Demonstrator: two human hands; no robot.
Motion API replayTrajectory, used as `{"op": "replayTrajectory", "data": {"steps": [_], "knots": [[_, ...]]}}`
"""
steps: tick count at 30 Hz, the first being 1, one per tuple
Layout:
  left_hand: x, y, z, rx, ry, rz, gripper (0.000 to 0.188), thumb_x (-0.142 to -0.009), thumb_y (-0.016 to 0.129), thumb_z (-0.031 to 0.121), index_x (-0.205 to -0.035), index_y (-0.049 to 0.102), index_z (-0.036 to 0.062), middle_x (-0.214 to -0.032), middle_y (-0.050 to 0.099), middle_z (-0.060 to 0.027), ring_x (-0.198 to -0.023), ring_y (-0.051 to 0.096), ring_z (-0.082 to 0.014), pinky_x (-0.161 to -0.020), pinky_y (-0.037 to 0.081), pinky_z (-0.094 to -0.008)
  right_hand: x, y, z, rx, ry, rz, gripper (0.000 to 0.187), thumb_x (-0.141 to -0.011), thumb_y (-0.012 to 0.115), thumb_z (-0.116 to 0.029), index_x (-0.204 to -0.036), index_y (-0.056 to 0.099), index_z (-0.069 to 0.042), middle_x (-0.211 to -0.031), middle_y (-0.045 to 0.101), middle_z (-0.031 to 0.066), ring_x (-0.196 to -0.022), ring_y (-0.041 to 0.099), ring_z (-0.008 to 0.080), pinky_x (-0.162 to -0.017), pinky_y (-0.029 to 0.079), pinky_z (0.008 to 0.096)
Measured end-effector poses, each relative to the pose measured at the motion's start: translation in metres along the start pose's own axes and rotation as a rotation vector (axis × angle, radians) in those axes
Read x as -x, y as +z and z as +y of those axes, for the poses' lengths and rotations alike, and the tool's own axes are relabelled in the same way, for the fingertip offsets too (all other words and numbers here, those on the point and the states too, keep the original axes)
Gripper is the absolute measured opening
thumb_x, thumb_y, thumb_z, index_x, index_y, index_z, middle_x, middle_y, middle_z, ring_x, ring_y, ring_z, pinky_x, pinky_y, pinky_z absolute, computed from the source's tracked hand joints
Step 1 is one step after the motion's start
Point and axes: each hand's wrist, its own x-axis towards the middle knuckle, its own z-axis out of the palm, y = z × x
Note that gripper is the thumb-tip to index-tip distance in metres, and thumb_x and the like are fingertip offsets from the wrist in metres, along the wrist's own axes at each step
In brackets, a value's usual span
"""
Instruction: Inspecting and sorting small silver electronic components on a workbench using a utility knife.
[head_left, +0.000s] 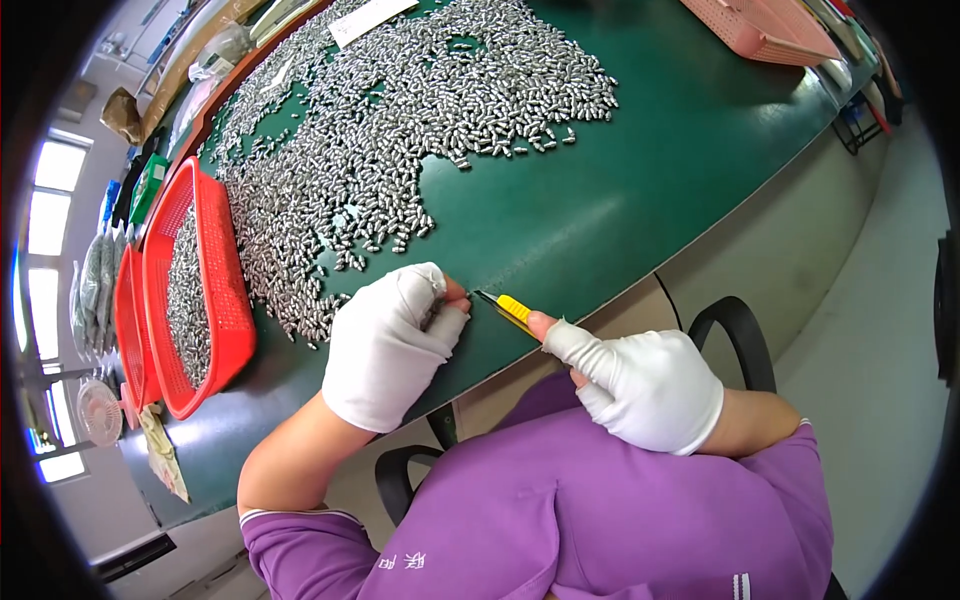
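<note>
My right hand [650, 385], in a white glove with bare fingertips, is closed around a yellow utility knife [515, 306]. The knife's dark tip points left, toward the fingers of my left hand [390, 340]. That hand wears a similar white glove; its thumb and fingers are pinched together just beside the tip. Whatever sits in the pinch is too small to make out. Many small silvery metal parts [380, 150] lie spread over the green table [600, 220], with the closest of them just beyond my left hand.
A red plastic basket [236, 310] full of the same metal parts stands at the left, with another red basket [130, 325] beside it. A pink basket [765, 40] sits at the far right. White paper [370, 20] lies on the parts. A chair armrest [740, 335] is at the right.
</note>
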Motion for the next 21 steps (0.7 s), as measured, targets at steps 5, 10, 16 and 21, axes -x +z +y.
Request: {"op": "replayTrajectory", "data": {"steps": [5, 10, 16, 21], "knots": [[0.0, 0.001, 0.001, -0.001, 0.001, 0.002, 0.009, -0.077, 0.07, 0.01, -0.081, 0.062, 0.006, -0.074, 0.063, -0.0129, -0.069, 0.063, -0.0306, -0.061, 0.049, -0.0363, 0.0, 0.003, 0.002, -0.026, -0.012, 0.019, 0.061, -0.075, 0.062, -0.002, -0.135, 0.052, -0.007, -0.056, 0.058, 0.0061, -0.045, 0.057, 0.022, -0.042, 0.046, 0.0338], [-0.001, 0.001, 0.001, -0.002, 0.0, 0.015, 0.011, -0.076, 0.071, 0.01, -0.079, 0.062, 0.0054, -0.073, 0.063, -0.0129, -0.068, 0.062, -0.031, -0.061, 0.049, -0.0367, -0.004, 0.0, 0.001, -0.056, -0.01, 0.003, 0.061, -0.075, 0.062, -0.003, -0.135, 0.052, -0.007, -0.057, 0.059, 0.0071, -0.046, 0.058, 0.0232, -0.043, 0.047, 0.0344], [-0.001, 0.001, 0.002, -0.025, 0.004, 0.01, 0.014, -0.075, 0.073, 0.01, -0.077, 0.06, 0.0054, -0.072, 0.062, -0.0127, -0.067, 0.062, -0.0313, -0.06, 0.049, -0.0375, -0.009, -0.007, 0.005, -0.08, -0.024, -0.063, 0.059, -0.078, 0.062, -0.01, -0.136, 0.051, -0.008, -0.061, 0.061, 0.0053, -0.046, 0.058, 0.0223, -0.042, 0.047, 0.0352], [0.0, 0.0, 0.001, -0.035, 0.003, 0.006, 0.015, -0.075, 0.073, 0.011, -0.077, 0.059, 0.0056, -0.072, 0.062, -0.0124, -0.067, 0.062, -0.0316, -0.06, 0.049, -0.038, -0.021, -0.025, 0.0, -0.011, -0.039, -0.183, 0.056, -0.079, 0.06, -0.01, -0.134, 0.052, -0.007, -0.06, 0.061, 0.0068, -0.046, 0.059, 0.0225, -0.043, 0.047, 0.035]]}}
